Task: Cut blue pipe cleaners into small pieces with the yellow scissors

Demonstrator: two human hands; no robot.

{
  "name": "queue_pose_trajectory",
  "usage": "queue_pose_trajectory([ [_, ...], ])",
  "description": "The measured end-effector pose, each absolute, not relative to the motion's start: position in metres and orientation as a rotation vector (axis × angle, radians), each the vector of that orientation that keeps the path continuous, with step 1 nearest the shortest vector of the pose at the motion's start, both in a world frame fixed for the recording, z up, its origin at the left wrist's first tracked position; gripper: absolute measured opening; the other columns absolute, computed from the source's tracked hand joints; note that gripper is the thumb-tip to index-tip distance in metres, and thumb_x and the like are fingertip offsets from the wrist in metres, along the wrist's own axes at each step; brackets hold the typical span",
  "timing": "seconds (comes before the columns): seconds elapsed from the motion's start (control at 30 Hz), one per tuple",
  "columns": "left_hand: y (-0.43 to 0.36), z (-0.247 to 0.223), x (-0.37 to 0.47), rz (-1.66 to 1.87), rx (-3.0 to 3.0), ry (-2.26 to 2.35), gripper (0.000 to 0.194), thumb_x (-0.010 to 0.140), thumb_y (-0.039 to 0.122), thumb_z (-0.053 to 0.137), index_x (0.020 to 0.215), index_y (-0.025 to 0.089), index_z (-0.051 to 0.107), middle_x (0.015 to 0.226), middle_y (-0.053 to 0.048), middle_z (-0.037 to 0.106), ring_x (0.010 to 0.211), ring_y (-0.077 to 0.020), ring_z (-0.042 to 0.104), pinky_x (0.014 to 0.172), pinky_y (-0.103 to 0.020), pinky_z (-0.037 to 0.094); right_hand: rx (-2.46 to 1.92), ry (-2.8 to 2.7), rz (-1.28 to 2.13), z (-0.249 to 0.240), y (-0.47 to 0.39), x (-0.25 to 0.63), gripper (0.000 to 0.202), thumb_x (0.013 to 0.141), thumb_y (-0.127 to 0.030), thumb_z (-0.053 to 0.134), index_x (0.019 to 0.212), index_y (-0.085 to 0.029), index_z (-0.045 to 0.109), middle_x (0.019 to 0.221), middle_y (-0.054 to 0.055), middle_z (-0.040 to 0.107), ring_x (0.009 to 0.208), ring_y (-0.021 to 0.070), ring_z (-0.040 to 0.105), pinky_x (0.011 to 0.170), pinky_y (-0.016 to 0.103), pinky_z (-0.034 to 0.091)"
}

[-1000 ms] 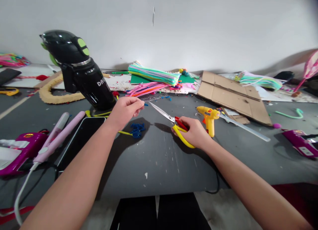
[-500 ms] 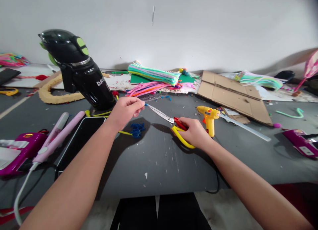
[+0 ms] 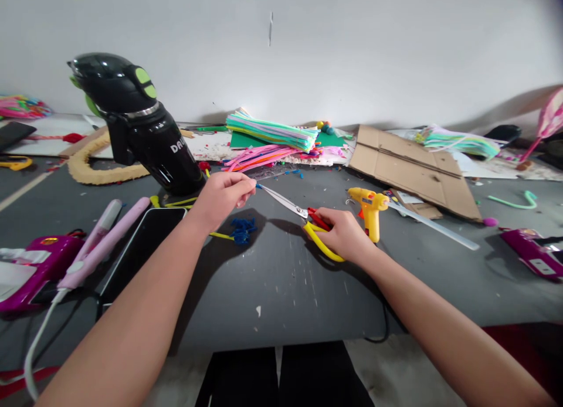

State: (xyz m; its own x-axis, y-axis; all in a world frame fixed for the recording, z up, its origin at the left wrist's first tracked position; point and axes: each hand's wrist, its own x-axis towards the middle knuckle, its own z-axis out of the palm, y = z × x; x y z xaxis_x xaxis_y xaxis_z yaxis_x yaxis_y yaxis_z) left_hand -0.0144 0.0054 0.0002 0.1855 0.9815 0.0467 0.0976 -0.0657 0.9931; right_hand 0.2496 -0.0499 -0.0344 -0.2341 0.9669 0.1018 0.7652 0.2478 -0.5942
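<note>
My left hand [image 3: 229, 194] pinches a short blue piece of pipe cleaner [image 3: 258, 186], mostly hidden by the fingertips. At that piece are the blade tips of the scissors [image 3: 285, 202], which have red and yellow handles. My right hand [image 3: 341, 231] is closed around these handles, and the blades stand slightly apart. Below my left hand, a bundle of dark blue curled pipe cleaner [image 3: 243, 231] with a yellow stem [image 3: 221, 236] lies on the grey table [image 3: 281, 301].
A yellow glue gun [image 3: 372, 210] stands right of my right hand, before a cardboard sheet [image 3: 413, 166]. At left are a black bottle [image 3: 162, 143], a pink hair straightener [image 3: 105, 243] and a phone [image 3: 141, 248]. Pipe cleaner bundles [image 3: 272, 131] lie at the back.
</note>
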Motion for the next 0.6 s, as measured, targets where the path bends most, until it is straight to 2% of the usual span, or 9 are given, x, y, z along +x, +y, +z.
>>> queue_pose_trajectory([
  [0.23,0.0049,0.0006,-0.0141,1.056,1.405,1.112,0.021,0.077,0.025,0.066,0.059,0.015,0.060,0.053,0.001,0.047,0.049,-0.0076,0.042,0.047,-0.023,0.029,-1.592,-2.046,0.601,-0.0355,-0.0502,0.2498,0.039,0.078,-0.040,0.064,0.062,-0.021,0.034,0.057,-0.005,0.038,0.059,0.0107,0.028,0.054,0.027,0.023],
  [0.4,0.0047,0.0015,-0.0145,1.065,1.398,1.138,0.020,0.076,0.026,0.067,0.061,0.014,0.061,0.055,0.000,0.049,0.049,-0.0074,0.042,0.047,-0.022,0.030,-1.589,-2.002,0.659,-0.0375,-0.0516,0.2496,0.035,0.078,-0.044,0.064,0.066,-0.021,0.040,0.060,-0.004,0.045,0.059,0.0111,0.032,0.054,0.027,0.025],
  [0.6,0.0051,0.0006,-0.0149,1.058,1.420,1.125,0.021,0.077,0.026,0.066,0.061,0.014,0.060,0.053,0.001,0.048,0.049,-0.0075,0.042,0.047,-0.022,0.029,-1.556,-2.059,0.637,-0.0366,-0.0513,0.2494,0.035,0.077,-0.038,0.065,0.065,-0.021,0.037,0.059,-0.005,0.041,0.059,0.0104,0.031,0.054,0.026,0.024],
])
